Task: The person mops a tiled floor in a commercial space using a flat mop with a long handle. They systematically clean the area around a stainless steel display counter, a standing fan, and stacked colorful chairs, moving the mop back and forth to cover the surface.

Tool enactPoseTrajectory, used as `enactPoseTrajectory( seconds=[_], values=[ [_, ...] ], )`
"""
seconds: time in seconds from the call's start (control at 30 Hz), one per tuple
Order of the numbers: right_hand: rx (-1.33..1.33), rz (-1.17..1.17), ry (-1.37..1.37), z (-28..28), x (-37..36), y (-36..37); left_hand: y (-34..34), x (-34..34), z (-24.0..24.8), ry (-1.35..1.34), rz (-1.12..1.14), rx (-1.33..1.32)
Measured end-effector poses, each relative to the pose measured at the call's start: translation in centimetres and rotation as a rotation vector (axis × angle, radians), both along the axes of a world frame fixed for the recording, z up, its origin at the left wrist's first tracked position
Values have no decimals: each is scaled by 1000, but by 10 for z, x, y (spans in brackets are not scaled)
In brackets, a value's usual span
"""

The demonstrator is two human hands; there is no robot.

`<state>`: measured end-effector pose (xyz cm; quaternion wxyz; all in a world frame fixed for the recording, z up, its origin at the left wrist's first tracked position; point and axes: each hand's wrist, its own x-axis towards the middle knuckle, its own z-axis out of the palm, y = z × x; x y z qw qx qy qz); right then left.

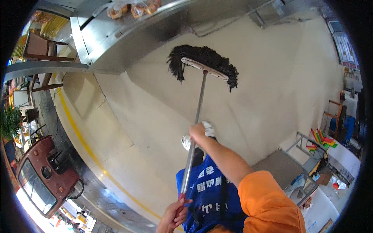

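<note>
A mop with a wide, dark, stringy head point(210, 58) rests on the pale floor ahead of my feet. Its long metal handle point(201, 99) runs from a light-coloured bar back toward my body. My right hand point(197, 133) is wrapped round the handle about midway, the arm in an orange sleeve. Lower down, my left hand point(175, 214) grips the reddish end of the same handle, close to my blue apron point(211, 186). My white shoes point(209, 128) show just beyond the apron, partly behind the right hand and handle.
A metal counter point(136, 42) with bagged bread point(145, 7) stands at the far left. Chairs point(40, 46) and a yellow floor line point(79, 134) lie on the left, with a reddish vehicle point(44, 174) beyond. At right are a grey table point(278, 167) and a wooden chair point(335, 114).
</note>
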<state>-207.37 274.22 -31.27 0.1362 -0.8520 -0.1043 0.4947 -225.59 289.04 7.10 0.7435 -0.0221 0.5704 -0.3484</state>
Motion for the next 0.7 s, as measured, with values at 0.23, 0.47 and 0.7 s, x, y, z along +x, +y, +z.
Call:
enactPoseTrajectory(
  seconds=[0.23,0.47,0.7],
  values=[
    [-273,-197,-396,6,179,20,-82,54,-129,-96,989,-438],
    [-209,-457,-182,42,26,-4,-53,-87,-69,137,728,-299],
    [-272,-452,-27,101,-60,24,-50,-123,61,180,801,-146]
  ],
)
